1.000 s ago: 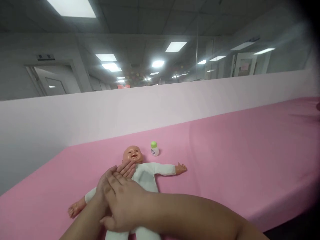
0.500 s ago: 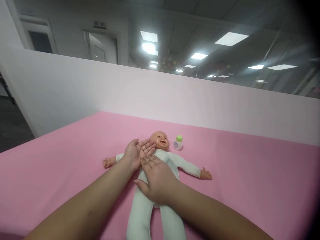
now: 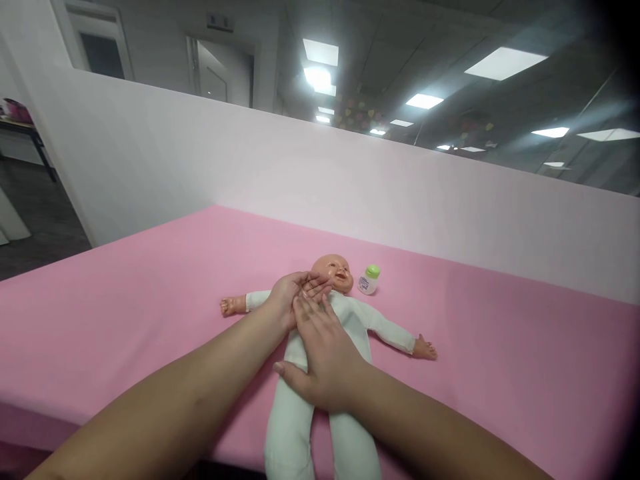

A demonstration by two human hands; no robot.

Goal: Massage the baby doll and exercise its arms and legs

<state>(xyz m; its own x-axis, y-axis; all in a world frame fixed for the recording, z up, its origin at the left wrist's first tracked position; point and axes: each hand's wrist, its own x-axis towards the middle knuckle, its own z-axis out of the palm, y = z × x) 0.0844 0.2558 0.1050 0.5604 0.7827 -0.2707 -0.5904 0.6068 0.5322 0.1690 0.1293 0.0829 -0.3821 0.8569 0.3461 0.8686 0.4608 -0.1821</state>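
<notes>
A baby doll (image 3: 356,313) in a pale, whitish suit lies on its back with its arms spread and its head away from me. Above its chest, my left hand (image 3: 295,297) is turned palm up, the fingers stretched out beside the doll's chin. My right hand (image 3: 327,357) lies palm down, its fingertips resting on the left palm and wrist, thumb apart. Neither hand grips anything. Just right of the doll's head stands a small clear bottle (image 3: 369,283) with a green cap and a printed label.
Pink cloth (image 3: 480,360) covers the flat surface under the doll. A white partition (image 3: 320,173) rises along its back and left side. Beyond it are a door, ceiling lights and, at far left, a small table (image 3: 20,127).
The view has shifted, so everything sits slightly further right. My left fingers have curled a little, and my right fingers still touch the left palm.
</notes>
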